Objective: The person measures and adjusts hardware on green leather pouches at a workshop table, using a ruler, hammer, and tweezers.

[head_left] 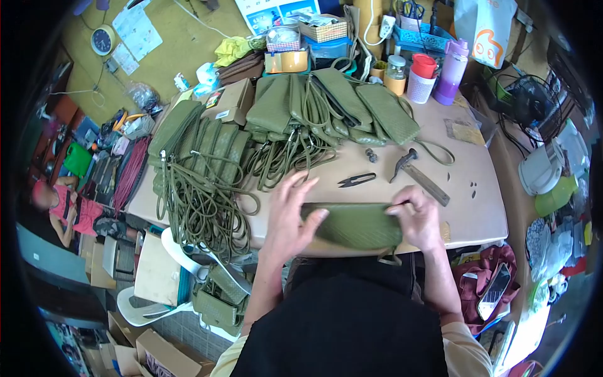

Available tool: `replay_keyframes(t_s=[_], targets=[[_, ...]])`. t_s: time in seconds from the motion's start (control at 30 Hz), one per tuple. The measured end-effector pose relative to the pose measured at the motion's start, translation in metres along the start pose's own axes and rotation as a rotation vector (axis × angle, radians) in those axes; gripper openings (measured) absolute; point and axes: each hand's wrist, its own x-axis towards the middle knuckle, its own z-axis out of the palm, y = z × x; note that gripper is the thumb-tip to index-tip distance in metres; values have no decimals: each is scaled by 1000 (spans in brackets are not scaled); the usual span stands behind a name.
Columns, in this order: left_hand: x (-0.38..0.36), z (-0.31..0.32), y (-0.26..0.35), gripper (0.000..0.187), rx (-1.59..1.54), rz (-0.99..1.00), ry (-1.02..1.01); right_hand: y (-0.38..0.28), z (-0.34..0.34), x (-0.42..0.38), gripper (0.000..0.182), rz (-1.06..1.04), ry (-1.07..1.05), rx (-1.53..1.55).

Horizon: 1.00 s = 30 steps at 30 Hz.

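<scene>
A green textured pouch (358, 227) lies at the table's front edge, slightly blurred, with a short strap end hanging below it. My right hand (419, 217) pinches its upper right corner. At its left end is my left hand (292, 217), fingers apart, the thumb over the pouch's upper left corner. Just beyond the pouch are black thread snips (357, 180) and a hammer (424, 181) with a wooden handle. Small metal pieces (371, 155) sit behind the snips. Piles of green pouches (295, 107) with looped straps cover the table's back and left.
Bottles and a red-lidded cup (421, 78) stand at the table's (483, 207) back right. A cardboard box (233, 103) is behind the left pile. On the left, a white chair (135, 308) holds more goods. Another person (69, 210) is at far left.
</scene>
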Motion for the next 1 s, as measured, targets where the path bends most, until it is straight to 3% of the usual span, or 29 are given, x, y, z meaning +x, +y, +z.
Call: replay_keyframes(t_s=[0.03, 0.1, 0.17, 0.23, 0.3, 0.37, 0.4, 0.73, 0.83, 1.0], targets=[[6, 2, 10, 26, -7, 7, -7, -13, 5, 5, 16, -86, -117, 96], [13, 7, 21, 27, -347, 56, -422, -33, 15, 16, 19, -176, -152, 137], [13, 9, 21, 22, -478, -24, -399, -41, 8, 22, 23, -157, -152, 158], [9, 6, 19, 16, -579, -245, -41, -54, -3, 20, 32, -27, -78, -18], [-3, 10, 9, 16, -605, -255, -43, -50, -10, 13, 37, -56, -140, -111], [-21, 26, -1, 19, -932, -503, 16, -46, -8, 5, 36, 170, -238, -50], [-22, 29, -2, 24, -1021, -527, -14, -47, -7, 4, 32, 192, -214, -73], [-20, 27, 6, 32, -1052, -511, -96, -23, 7, -5, 26, 239, -192, -39], [-18, 27, 10, 32, -1047, -502, -96, -19, 8, -8, 26, 155, -155, -62], [-20, 31, 8, 22, -991, -484, -40, -26, 8, -7, 23, 175, -167, -7]])
